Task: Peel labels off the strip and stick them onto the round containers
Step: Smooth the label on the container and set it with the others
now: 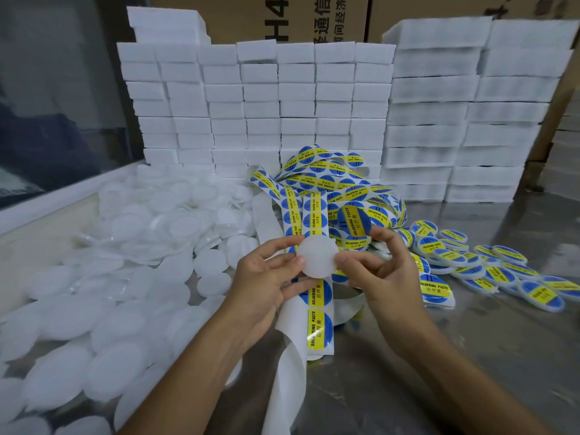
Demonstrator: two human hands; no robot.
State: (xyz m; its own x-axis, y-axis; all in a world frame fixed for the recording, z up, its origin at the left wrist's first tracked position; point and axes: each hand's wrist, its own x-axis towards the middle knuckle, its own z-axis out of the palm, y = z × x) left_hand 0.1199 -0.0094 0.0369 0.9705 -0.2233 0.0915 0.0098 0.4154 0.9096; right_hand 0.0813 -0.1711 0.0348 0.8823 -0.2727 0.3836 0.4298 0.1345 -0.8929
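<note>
The left hand (266,277) grips 1 bare white container (316,258) by its edge; the right hand (386,268) pinches a peeled label (354,221) just above its fingertips. Lowered crooked, the label could land off-centre or crease.

A single wide-angle view from the person's head looks forward and down onto the table (470,356). It sits close above both forearms. White foam blocks (282,98) fill the far side.
</note>
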